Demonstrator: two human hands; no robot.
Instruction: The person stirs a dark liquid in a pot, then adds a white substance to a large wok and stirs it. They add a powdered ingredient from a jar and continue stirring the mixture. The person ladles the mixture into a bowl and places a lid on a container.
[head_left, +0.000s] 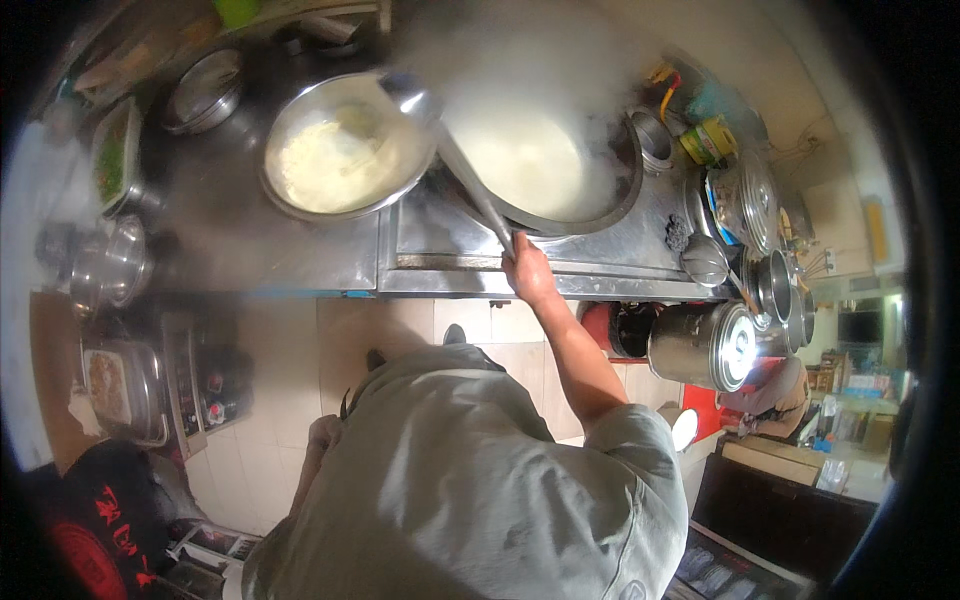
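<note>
My right hand (529, 267) is closed around the long handle of a metal ladle (472, 176). The ladle's head hangs over the right rim of a wide stainless steel bowl (274, 187), which holds a pale yellow, soft-looking mass (322, 169). To the right of the bowl, a large dark wok (634, 161) contains a pale, cloudy liquid (540, 165), and thick steam blurs its far side. Low at my left side, beside my shirt, is my left hand (324, 433); its fingers look curled, but whether they hold anything is unclear.
The steel counter (225, 247) runs across in front of me. A wire strainer (705, 260) rests near its right edge, beside a dark scrubber (676, 231). A lidded steel pot (697, 345) stands at right. Leftward are a tray of chopped greens (112, 161) and metal bowls (127, 259).
</note>
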